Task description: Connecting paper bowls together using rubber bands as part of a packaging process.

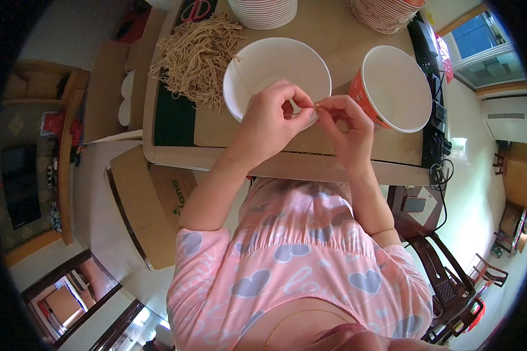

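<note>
The left hand (270, 117) and right hand (345, 126) met fingertip to fingertip, both pinched shut on a thin string (316, 106) at the near rim of a white paper bowl (275, 64) on the desk (345, 155). A second, orange-walled bowl (392, 88) stood just right; a heap of tan strings (196, 55) lay left.

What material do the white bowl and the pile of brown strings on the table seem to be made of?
White bowl: probably paper, with matte thin walls and a rolled rim. Brown strings: seemingly twisted paper or plant fibre, dull and slightly frayed; I cannot tell which.
</note>
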### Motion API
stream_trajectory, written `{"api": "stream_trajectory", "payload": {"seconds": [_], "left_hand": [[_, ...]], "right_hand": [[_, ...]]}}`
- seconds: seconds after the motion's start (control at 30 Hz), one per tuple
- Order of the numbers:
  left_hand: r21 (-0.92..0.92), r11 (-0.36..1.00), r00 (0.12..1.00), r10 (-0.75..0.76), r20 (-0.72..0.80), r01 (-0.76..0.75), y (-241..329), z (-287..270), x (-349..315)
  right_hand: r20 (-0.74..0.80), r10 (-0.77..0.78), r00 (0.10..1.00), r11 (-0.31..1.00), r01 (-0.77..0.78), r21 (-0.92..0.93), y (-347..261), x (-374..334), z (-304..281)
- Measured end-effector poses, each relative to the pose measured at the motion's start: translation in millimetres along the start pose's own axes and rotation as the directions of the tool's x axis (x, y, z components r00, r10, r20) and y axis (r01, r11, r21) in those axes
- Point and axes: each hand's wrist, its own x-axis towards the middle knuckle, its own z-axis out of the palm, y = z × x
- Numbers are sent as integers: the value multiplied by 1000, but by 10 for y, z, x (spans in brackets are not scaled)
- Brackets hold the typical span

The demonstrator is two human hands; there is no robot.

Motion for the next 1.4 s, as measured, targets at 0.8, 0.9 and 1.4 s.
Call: {"api": "stream_trajectory", "payload": {"seconds": [0.8, 0.9, 1.4], "left_hand": [[209, 930, 920, 342, -193, -302, -197, 145, -80], [233, 960, 955, 204, -214, -153, -98, 136, -96], [223, 942, 943, 290, -161, -252, -105, 137, -97]], "right_hand": [[-8, -18, 1000, 1000, 18, -5, -11, -11, 62], [4, -7, 1000, 999, 7, -48, -34, 1, 55], [-33, -31, 999, 991, 26, -132, -21, -2, 72]]}}
